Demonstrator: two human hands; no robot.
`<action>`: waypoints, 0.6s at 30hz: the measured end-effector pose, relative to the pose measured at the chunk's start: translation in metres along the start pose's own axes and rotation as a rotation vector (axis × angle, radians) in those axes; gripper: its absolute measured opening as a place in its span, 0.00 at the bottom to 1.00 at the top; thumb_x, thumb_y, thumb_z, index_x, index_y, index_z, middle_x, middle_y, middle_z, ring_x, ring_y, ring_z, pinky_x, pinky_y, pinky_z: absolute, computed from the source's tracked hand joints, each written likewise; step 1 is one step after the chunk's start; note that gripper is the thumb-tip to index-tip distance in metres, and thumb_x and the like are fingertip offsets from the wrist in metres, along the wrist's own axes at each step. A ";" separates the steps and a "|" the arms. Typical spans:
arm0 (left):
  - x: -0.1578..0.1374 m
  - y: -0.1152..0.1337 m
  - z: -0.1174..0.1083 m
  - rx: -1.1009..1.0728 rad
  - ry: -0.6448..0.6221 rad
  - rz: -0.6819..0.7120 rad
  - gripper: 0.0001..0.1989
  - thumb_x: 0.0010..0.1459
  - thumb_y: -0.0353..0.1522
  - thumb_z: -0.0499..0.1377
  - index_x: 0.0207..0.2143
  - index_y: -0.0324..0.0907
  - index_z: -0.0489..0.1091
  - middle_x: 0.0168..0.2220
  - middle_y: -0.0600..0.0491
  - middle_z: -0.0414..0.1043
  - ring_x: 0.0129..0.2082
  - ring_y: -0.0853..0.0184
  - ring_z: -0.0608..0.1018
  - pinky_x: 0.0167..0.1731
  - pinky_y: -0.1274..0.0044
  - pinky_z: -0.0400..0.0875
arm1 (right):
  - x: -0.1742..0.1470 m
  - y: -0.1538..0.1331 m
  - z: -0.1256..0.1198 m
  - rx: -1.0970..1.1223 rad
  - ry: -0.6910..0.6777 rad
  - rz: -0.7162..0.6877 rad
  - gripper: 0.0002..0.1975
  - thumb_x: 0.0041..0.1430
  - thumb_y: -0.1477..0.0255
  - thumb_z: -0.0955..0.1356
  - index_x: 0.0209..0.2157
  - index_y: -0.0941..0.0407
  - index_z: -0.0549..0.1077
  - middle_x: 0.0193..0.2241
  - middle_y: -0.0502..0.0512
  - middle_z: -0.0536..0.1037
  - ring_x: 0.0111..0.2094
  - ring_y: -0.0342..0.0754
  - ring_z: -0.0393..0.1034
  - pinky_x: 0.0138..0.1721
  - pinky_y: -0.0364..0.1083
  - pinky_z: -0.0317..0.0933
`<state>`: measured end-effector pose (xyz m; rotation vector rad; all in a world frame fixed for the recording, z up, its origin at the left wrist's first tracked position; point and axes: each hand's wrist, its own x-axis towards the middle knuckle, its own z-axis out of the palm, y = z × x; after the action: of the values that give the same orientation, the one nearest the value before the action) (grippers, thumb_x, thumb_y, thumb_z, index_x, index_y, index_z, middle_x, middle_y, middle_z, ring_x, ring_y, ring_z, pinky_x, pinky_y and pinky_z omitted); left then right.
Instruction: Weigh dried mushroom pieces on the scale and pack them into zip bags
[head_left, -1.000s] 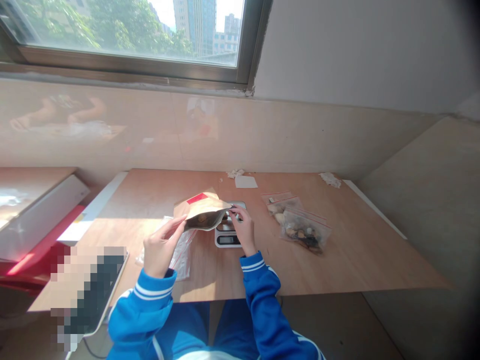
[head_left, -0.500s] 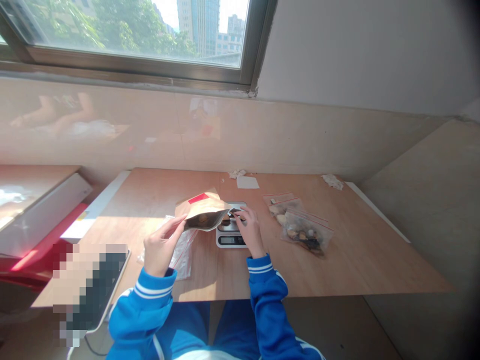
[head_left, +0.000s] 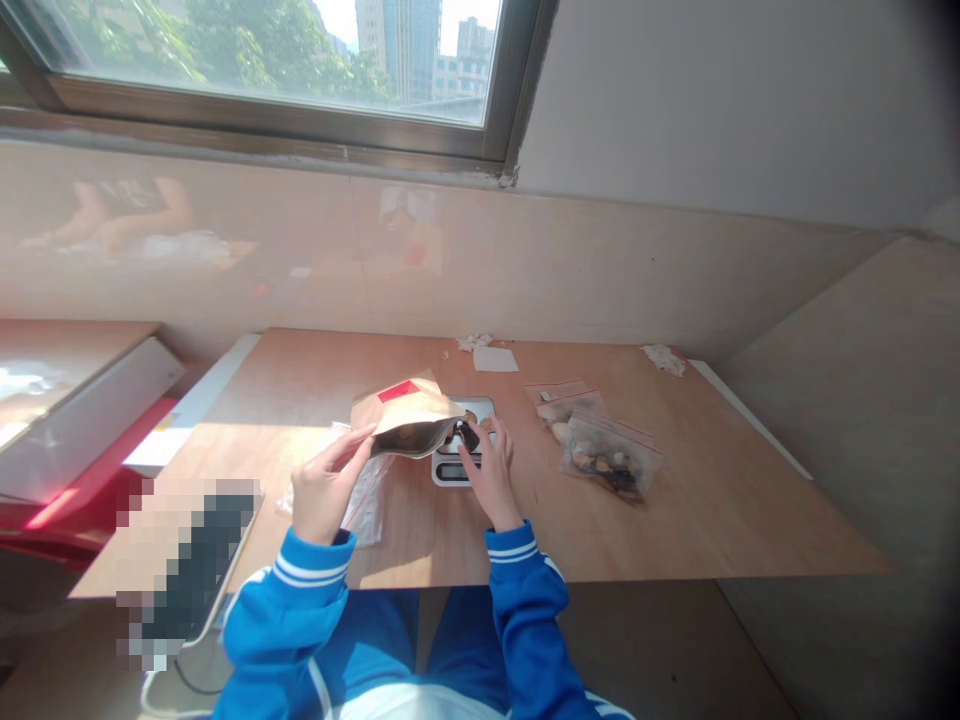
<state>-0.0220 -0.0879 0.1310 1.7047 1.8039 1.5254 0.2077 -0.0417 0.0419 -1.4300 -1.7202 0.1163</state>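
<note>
My left hand [head_left: 324, 490] grips the near left edge of a brown kraft paper pouch [head_left: 416, 402] with a red label. The pouch is tilted, its dark mouth gaping toward me, and its right end hangs over a white digital scale [head_left: 448, 478]. My right hand [head_left: 493, 470] is just right of the pouch mouth, above the scale, thumb and fingers apart. A dark piece [head_left: 468, 434] shows beside its fingertips; whether they touch it is unclear. Small brownish pieces [head_left: 471, 417] lie on the scale, partly hidden by the pouch and my fingers.
Clear zip bags [head_left: 364, 505] lie under the pouch on the wooden table [head_left: 720, 500]. Filled zip bags [head_left: 611, 455] sit at the right. A white card [head_left: 495, 360] and crumpled tissue [head_left: 664, 360] are at the back. A pixelated device [head_left: 199, 560] is at the left edge.
My right hand's fingers have moved from a pinch at the pouch's right end to a spread pose slightly lower. More of the scale's pieces show now. The left hand still holds the pouch.
</note>
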 end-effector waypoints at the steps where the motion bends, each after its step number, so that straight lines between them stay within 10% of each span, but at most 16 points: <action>1: 0.000 0.000 0.000 0.004 0.000 -0.002 0.10 0.56 0.38 0.62 0.38 0.46 0.78 0.37 0.57 0.81 0.37 0.66 0.82 0.43 0.78 0.77 | -0.004 -0.011 -0.006 0.029 0.043 0.010 0.15 0.62 0.70 0.65 0.51 0.54 0.70 0.56 0.64 0.64 0.60 0.58 0.56 0.57 0.62 0.57; 5: 0.000 0.000 0.003 0.010 -0.002 0.000 0.10 0.56 0.39 0.61 0.38 0.47 0.78 0.37 0.57 0.81 0.36 0.66 0.82 0.43 0.77 0.77 | -0.018 -0.066 -0.030 0.246 0.137 -0.037 0.10 0.64 0.76 0.61 0.43 0.53 0.71 0.44 0.59 0.72 0.51 0.51 0.66 0.54 0.56 0.62; 9: -0.001 0.000 0.005 0.024 -0.025 0.029 0.10 0.56 0.40 0.61 0.37 0.47 0.78 0.35 0.58 0.81 0.33 0.66 0.83 0.40 0.77 0.78 | -0.013 -0.108 -0.033 0.380 -0.143 -0.153 0.19 0.64 0.79 0.57 0.51 0.53 0.70 0.49 0.60 0.73 0.54 0.51 0.64 0.56 0.55 0.62; 18: -0.007 -0.010 0.002 0.113 -0.008 0.110 0.09 0.55 0.40 0.61 0.35 0.47 0.78 0.33 0.58 0.81 0.31 0.66 0.83 0.37 0.77 0.78 | 0.031 -0.118 0.004 0.203 -0.502 -0.103 0.16 0.62 0.78 0.58 0.39 0.59 0.76 0.35 0.62 0.79 0.39 0.55 0.74 0.45 0.53 0.69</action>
<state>-0.0246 -0.0911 0.1194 1.8884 1.8532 1.4809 0.1170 -0.0535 0.1229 -1.2228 -2.1096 0.6198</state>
